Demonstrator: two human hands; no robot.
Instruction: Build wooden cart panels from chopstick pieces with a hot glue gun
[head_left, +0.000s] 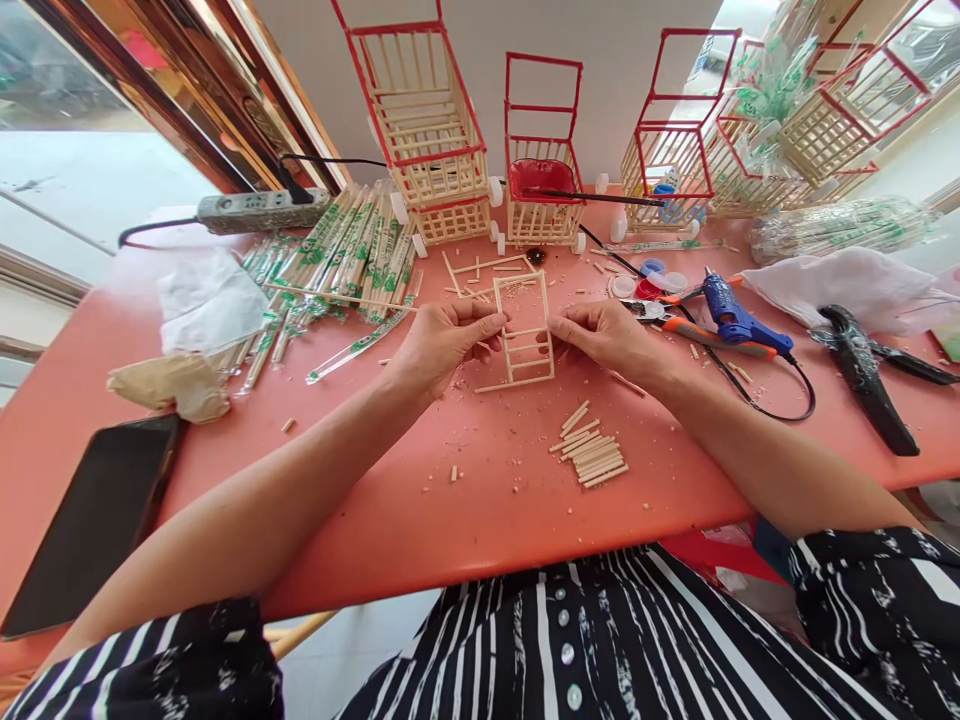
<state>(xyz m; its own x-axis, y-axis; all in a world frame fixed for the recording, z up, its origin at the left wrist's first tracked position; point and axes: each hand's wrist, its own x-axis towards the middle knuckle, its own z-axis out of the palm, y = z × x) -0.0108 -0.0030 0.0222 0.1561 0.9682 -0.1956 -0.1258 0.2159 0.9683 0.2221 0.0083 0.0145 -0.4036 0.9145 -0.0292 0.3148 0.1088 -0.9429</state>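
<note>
A small ladder-like frame of thin wooden sticks point(525, 340) is held just above the salmon-red table point(420, 500). My left hand point(442, 340) pinches its left rail. My right hand point(604, 335) pinches its right rail. Both hands have fingers closed on the frame. A small heap of short cut sticks point(591, 455) lies on the table just in front of my right hand. Loose stick pieces point(487, 270) lie behind the frame.
Several red-and-wood stick cages point(427, 130) stand along the back. Wrapped chopsticks point(352, 260) lie at left beside a power strip point(262, 210) and crumpled paper point(202, 300). A phone point(97, 520) lies near left. A blue glue gun point(731, 315), pliers point(675, 320) and black shears point(862, 375) lie right.
</note>
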